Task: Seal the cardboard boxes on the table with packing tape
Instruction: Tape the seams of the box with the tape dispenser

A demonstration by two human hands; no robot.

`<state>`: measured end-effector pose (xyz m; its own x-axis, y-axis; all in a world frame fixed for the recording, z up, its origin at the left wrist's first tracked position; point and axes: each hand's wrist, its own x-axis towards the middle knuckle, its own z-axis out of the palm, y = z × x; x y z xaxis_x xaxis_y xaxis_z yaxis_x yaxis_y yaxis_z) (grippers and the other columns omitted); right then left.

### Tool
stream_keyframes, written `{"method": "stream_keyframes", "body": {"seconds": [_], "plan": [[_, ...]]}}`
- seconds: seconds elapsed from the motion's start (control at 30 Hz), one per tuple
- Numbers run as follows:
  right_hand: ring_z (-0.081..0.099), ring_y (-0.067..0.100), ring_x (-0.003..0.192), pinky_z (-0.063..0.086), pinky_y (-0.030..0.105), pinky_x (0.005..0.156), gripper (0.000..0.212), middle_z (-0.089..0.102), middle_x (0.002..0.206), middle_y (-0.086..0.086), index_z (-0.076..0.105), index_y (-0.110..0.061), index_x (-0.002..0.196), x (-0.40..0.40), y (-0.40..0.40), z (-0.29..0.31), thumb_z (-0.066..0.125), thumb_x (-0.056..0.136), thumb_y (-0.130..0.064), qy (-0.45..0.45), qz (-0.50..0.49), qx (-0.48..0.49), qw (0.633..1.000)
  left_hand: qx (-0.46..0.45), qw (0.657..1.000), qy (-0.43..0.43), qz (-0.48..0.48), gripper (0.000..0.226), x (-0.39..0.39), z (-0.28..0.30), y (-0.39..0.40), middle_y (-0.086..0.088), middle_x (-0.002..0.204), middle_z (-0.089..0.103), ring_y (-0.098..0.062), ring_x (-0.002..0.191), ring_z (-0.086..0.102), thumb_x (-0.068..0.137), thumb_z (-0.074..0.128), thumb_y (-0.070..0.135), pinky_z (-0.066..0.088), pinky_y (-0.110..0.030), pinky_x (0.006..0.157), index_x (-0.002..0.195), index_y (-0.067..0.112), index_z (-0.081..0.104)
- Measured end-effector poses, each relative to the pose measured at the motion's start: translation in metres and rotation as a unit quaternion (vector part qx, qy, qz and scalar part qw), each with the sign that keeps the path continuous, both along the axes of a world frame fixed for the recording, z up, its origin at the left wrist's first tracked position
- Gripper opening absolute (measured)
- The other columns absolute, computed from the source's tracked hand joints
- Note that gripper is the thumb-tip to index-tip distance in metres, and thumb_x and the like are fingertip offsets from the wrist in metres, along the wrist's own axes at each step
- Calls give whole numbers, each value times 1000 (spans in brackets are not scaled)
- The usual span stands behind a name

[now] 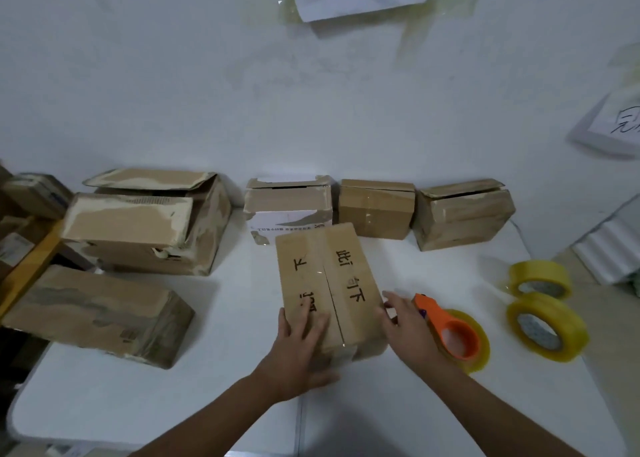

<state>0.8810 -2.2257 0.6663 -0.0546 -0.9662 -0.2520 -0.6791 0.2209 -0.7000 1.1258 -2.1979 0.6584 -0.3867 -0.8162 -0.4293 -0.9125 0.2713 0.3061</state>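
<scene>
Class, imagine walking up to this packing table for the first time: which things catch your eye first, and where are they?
At centre, a brown cardboard box with black handwritten characters, the left hand flat on top and the right hand at its side. Right of it lie an orange tape dispenser and two yellow tape rolls.

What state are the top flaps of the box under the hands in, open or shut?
Shut. On the box both flaps lie flat and meet at a centre seam. The left hand rests flat on top; whether tape covers the seam, cannot tell.
</scene>
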Motion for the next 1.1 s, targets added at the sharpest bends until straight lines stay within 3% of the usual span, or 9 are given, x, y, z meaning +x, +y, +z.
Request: {"method": "stream_keyframes", "body": {"seconds": [0.17,0.27,0.37,0.53,0.67,0.77,0.83,0.97,1.1], "plan": [[58,11,102,51,26,86,42,54,127,-2,48,-24,139,-14,17,-1,55,98,-23,-40,-22,-5,999,-31,999,23,-24,77,-9,-4,-24,14,157,-32,-41,147,-23,98,46,53,15,-57,121,155,44,-4],[55,10,111,50,24,90,47,54,130,-7,44,-25,143,-22,15,5,55,98,-24,-71,-21,4,997,-71,996,-14,-45,74,-18,-3,-36,12,159,-29,-42,148,-21,96,39,61,-2,-58,121,156,43,-1],[54,8,109,42,11,76,41,53,129,-10,46,-25,140,-33,15,4,53,100,-25,-70,-35,18,997,-145,983,-38,-105,78,-32,2,-41,14,162,-26,-32,147,-29,89,19,73,-16,-59,115,156,43,-7],[61,27,95,51,44,85,27,66,111,13,58,-10,120,-66,23,-27,57,93,-15,56,-84,28,994,-176,973,-27,-146,68,-38,-15,-48,13,166,4,-22,152,-1,95,17,70,8,-63,118,156,44,3],[48,29,123,37,36,102,45,53,133,13,48,-5,135,-88,23,-49,58,95,-24,133,-69,67,987,-190,969,-35,-154,66,-37,-22,-46,9,166,9,-24,153,6,97,20,66,9,-63,117,157,41,7],[49,30,121,39,34,100,52,52,133,16,46,-1,135,-97,17,-64,59,94,-32,165,-61,105,979,-186,970,-42,-149,65,-41,-18,-48,8,166,14,-24,152,11,98,18,65,15,-64,116,157,39,12],[54,28,116,45,37,97,53,55,132,13,45,-9,137,-99,15,-68,60,93,-35,161,-41,115,979,-181,971,-45,-148,65,-44,-17,-47,6,165,17,-25,152,13,98,18,64,19,-66,115,157,38,14],[50,26,121,46,47,100,62,47,139,-3,20,-53,145,-101,13,-84,51,92,-45,91,13,94,991,-196,969,-42,-146,67,-43,-22,-46,7,167,5,-25,153,4,99,27,61,15,-65,117,158,39,5],[58,24,109,54,47,87,63,54,129,-1,28,-51,142,-105,7,-103,53,84,-52,101,8,88,991,-199,968,-51,-145,69,-40,-24,-47,10,167,0,-23,154,0,99,32,61,14,-65,117,157,40,3]]}}
